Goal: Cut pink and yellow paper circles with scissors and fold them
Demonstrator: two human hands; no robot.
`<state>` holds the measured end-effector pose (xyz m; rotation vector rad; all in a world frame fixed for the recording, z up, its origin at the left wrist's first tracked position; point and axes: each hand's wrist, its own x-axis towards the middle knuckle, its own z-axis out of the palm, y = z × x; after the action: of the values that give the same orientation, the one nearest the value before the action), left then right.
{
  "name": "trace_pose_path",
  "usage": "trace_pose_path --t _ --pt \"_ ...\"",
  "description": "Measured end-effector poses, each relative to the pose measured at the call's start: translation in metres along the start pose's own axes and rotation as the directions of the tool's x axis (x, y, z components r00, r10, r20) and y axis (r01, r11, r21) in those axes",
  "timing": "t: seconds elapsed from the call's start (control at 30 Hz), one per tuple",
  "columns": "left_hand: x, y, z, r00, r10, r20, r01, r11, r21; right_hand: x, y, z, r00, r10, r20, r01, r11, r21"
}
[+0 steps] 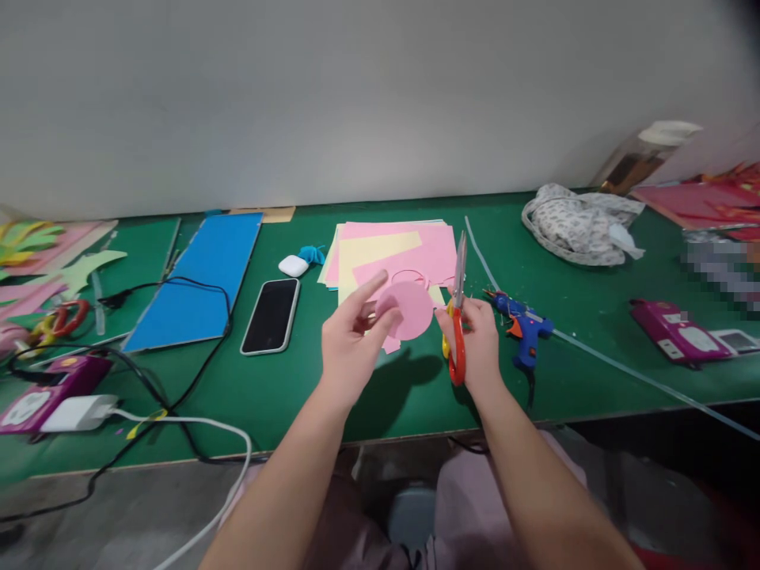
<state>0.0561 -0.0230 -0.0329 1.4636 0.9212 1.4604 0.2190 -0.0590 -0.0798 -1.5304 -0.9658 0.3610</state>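
A round pink paper piece (pixel 416 310) is pinched between the thumb and fingers of my left hand (pixel 356 340), held above the table. My right hand (pixel 480 340) is closed around a pair of scissors (pixel 457 336) with red and yellow handles, the blades pointing up and away from me. Behind the hands lies a stack of pink and pale yellow paper sheets (pixel 385 245). Small pink scraps sit under and beside the round piece. Just right of my right hand is a blue glue gun (pixel 527 328) with an orange trigger.
Left on the green table (pixel 309 396) are a phone (pixel 271 317), a white earbud case (pixel 293 266), a blue board (pixel 195 277) and trailing cables. A glue stick (pixel 623 372) crosses the right side. Farther right are a patterned cloth pouch (pixel 579 226) and a purple box (pixel 677 332).
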Motion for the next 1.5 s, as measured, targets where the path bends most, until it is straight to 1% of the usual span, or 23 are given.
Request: trace_pose_path --t 0.07,0.1,0.17,0.23,0.27,0.4,0.47,0.53,0.6,0.63,0.67,0.73,0.77,0.8,0.83,0.9,1.03,1.17,1.27,1.33,1.4,1.5 --pt "0.003 0.0 0.002 0.992 -0.124 -0.026 0.121 0.989 -0.086 0.0 0.0 0.001 0.999 0.034 0.006 -0.035 0.996 0.078" --pt "0.004 0.0 0.002 0.984 -0.176 -0.04 0.17 0.977 -0.126 0.0 0.0 0.001 0.996 0.076 0.045 -0.081 0.986 0.145" --pt "0.006 -0.002 0.002 0.968 -0.243 -0.068 0.228 0.958 -0.171 -0.002 -0.003 0.0 0.97 0.16 0.184 -0.209 0.935 0.287" --pt "0.006 -0.004 0.003 0.959 -0.271 -0.081 0.254 0.95 -0.179 -0.004 -0.009 -0.001 0.927 0.201 0.316 -0.317 0.872 0.374" --pt "0.006 -0.006 0.003 0.958 -0.274 -0.082 0.256 0.95 -0.177 -0.006 -0.012 -0.001 0.915 0.202 0.35 -0.343 0.846 0.408" --pt "0.003 -0.01 0.005 0.961 -0.268 -0.065 0.258 0.958 -0.127 -0.011 -0.021 0.0 0.892 0.191 0.409 -0.413 0.713 0.567" --pt "0.002 -0.01 0.007 0.961 -0.272 -0.046 0.266 0.958 -0.103 -0.011 -0.022 0.002 0.895 0.205 0.397 -0.421 0.682 0.598" --pt "0.002 -0.01 0.009 0.958 -0.286 -0.022 0.282 0.953 -0.113 -0.009 -0.021 0.003 0.906 0.227 0.357 -0.411 0.678 0.61" --pt "0.001 -0.008 0.011 0.942 -0.334 0.02 0.333 0.932 -0.145 -0.006 -0.019 0.003 0.919 0.237 0.314 -0.386 0.695 0.607" --pt "0.0 -0.007 0.012 0.924 -0.379 0.057 0.383 0.911 -0.156 -0.005 -0.018 0.002 0.927 0.231 0.295 -0.367 0.716 0.594" --pt "0.0 -0.007 0.013 0.896 -0.432 0.101 0.443 0.882 -0.159 -0.003 -0.017 0.001 0.936 0.216 0.278 -0.342 0.744 0.574" --pt "-0.001 -0.006 0.015 0.829 -0.527 0.188 0.554 0.819 -0.149 -0.001 -0.017 -0.001 0.95 0.174 0.258 -0.286 0.815 0.504" --pt "-0.002 -0.006 0.016 0.803 -0.554 0.218 0.589 0.795 -0.146 -0.001 -0.018 -0.002 0.955 0.154 0.255 -0.26 0.849 0.461" --pt "-0.002 -0.007 0.017 0.789 -0.567 0.235 0.606 0.782 -0.149 -0.001 -0.019 -0.003 0.957 0.137 0.257 -0.238 0.877 0.418" --pt "-0.003 -0.008 0.018 0.788 -0.568 0.239 0.609 0.778 -0.158 -0.002 -0.02 -0.003 0.957 0.124 0.263 -0.221 0.898 0.381" --pt "-0.004 -0.01 0.019 0.802 -0.556 0.22 0.593 0.784 -0.182 -0.005 -0.022 -0.004 0.952 0.112 0.286 -0.211 0.915 0.345" --pt "-0.005 -0.008 0.019 0.834 -0.535 0.134 0.551 0.805 -0.22 -0.012 -0.025 -0.007 0.933 0.094 0.348 -0.231 0.897 0.376" --pt "-0.003 0.0 0.015 0.872 -0.485 0.065 0.483 0.831 -0.274 -0.017 -0.023 -0.008 0.923 -0.007 0.385 -0.186 0.867 0.463" --pt "-0.002 0.005 0.012 0.903 -0.429 0.031 0.418 0.857 -0.302 -0.021 -0.019 -0.004 0.893 -0.083 0.442 -0.17 0.848 0.502" --pt "-0.002 0.006 0.011 0.914 -0.405 0.007 0.389 0.874 -0.291 -0.024 -0.017 -0.001 0.881 -0.114 0.459 -0.143 0.861 0.489" --pt "-0.002 0.007 0.009 0.921 -0.388 -0.021 0.367 0.887 -0.279 -0.027 -0.015 0.001 0.88 -0.133 0.457 -0.105 0.882 0.459" --pt "-0.002 0.008 0.009 0.926 -0.375 -0.047 0.346 0.891 -0.294 -0.031 -0.015 0.002 0.85 -0.149 0.505 -0.093 0.902 0.423"
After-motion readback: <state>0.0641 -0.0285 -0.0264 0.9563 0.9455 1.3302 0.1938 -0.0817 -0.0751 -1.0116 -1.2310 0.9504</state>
